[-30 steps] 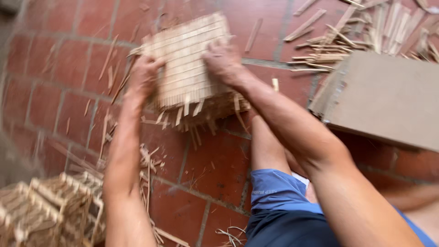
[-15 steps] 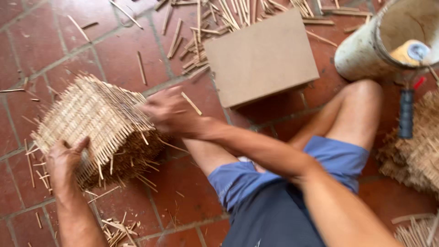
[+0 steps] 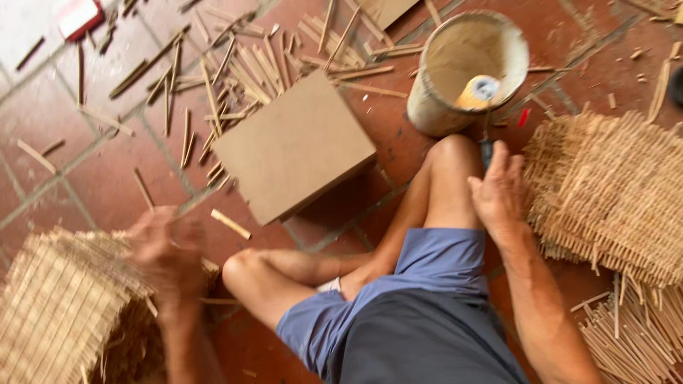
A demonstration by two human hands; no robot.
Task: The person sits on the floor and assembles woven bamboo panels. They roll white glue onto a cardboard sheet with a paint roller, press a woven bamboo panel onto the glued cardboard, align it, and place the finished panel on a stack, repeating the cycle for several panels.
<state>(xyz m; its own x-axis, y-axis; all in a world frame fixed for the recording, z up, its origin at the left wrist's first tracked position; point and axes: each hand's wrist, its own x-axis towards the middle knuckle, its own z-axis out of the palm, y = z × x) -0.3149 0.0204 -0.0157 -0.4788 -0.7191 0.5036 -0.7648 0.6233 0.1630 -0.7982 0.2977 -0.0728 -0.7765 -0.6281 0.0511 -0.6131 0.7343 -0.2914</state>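
My left hand (image 3: 167,249) is blurred and lies on the top edge of a woven basket (image 3: 60,306) made of thin bamboo sticks, at the lower left on the floor. My right hand (image 3: 498,188) is beside my right knee with its fingers stretched over a dark tool handle (image 3: 486,151). Whether it grips the handle is unclear. Just right of that hand lies a second woven stick piece (image 3: 612,192). I sit on the red tile floor with my legs folded, in blue shorts.
A flat brown board (image 3: 292,146) lies ahead of my knees. A round bucket (image 3: 498,43) with a yellow roll (image 3: 478,92) inside stands at the upper right. Loose sticks (image 3: 213,78) litter the floor behind the board, and a stick bundle (image 3: 633,334) lies at the lower right.
My right hand let go of the woven basket and swung right to the tool handle by my knee. The basket has come down at my left, with my left hand still on it.
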